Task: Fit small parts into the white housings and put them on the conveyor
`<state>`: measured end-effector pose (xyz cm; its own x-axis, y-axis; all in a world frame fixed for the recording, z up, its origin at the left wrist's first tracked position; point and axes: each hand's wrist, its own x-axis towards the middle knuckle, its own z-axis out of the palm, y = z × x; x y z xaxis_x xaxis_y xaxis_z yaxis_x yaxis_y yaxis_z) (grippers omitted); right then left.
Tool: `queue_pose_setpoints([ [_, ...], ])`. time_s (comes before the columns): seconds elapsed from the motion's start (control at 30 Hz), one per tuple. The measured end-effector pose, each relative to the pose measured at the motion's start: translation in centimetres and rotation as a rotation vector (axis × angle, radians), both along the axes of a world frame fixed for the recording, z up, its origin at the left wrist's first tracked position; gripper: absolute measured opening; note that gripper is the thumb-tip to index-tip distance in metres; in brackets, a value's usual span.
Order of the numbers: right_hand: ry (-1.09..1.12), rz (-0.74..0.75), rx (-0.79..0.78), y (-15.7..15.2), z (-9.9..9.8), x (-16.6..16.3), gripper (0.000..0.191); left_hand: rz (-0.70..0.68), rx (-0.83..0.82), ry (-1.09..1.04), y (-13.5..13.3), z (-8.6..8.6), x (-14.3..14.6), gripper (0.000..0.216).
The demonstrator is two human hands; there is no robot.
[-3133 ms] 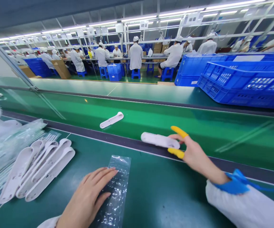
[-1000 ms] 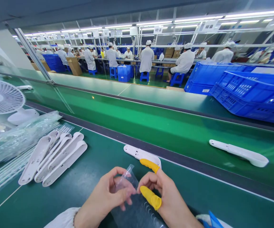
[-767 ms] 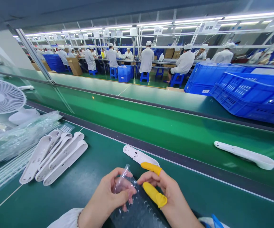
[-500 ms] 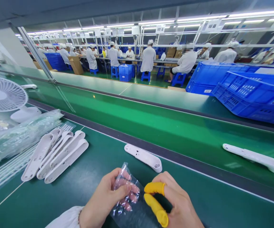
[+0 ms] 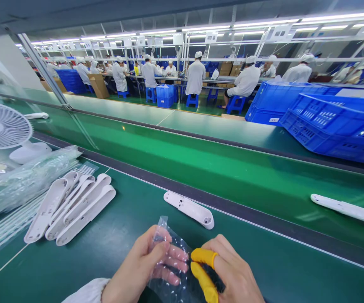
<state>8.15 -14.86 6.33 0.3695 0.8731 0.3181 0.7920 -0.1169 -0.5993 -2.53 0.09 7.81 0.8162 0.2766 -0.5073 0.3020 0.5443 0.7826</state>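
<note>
A clear plastic bag [image 5: 174, 290] is stretched between my two hands, close to the near edge of the view. My left hand [image 5: 141, 263] grips it from the left, thumb in front and fingers behind or inside the film; I cannot tell which. My right hand [image 5: 232, 269], with yellow finger cots [image 5: 203, 277] on thumb and forefinger, pinches the bag's right side. Just beyond my hands lies a white elongated plastic housing [image 5: 190, 209], its marked flat face upward. Several similar white housings [image 5: 84, 212] lie fanned out on the left.
Plastic bags [image 5: 27, 183] and a white fan [image 5: 2, 126] lie to the left. A green conveyor belt [image 5: 182, 153] runs beyond the bench edge, carrying another white housing [image 5: 346, 210]. Blue crates [image 5: 336, 126] stand at the far right. People in white [image 5: 196, 78] work in the background.
The white housing on the belt has travelled right. My left fingers have spread slightly behind the film, and both hands still hold the bag. The view has shifted slightly.
</note>
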Motion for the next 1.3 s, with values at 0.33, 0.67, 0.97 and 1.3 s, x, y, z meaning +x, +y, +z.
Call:
queue_pose_setpoints([
  [0.33,0.035,-0.054,-0.025,0.1,-0.7,-0.3,0.010,-0.037,0.130,-0.032,-0.6,-0.1,-0.1,0.040],
  [0.67,0.305,-0.111,-0.103,0.8,-0.5,-0.3,0.018,-0.146,0.204,-0.064,-0.5,0.1,-0.2,0.039],
  [0.97,0.433,-0.178,-0.136,1.1,-1.2,-0.2,0.014,-0.188,0.330,-0.009,-0.5,-0.7,-0.3,0.036],
  [1.3,0.181,-0.184,-0.024,0.4,0.2,1.6,0.023,-0.075,1.199,0.199,0.7,-3.9,-3.0,0.031],
])
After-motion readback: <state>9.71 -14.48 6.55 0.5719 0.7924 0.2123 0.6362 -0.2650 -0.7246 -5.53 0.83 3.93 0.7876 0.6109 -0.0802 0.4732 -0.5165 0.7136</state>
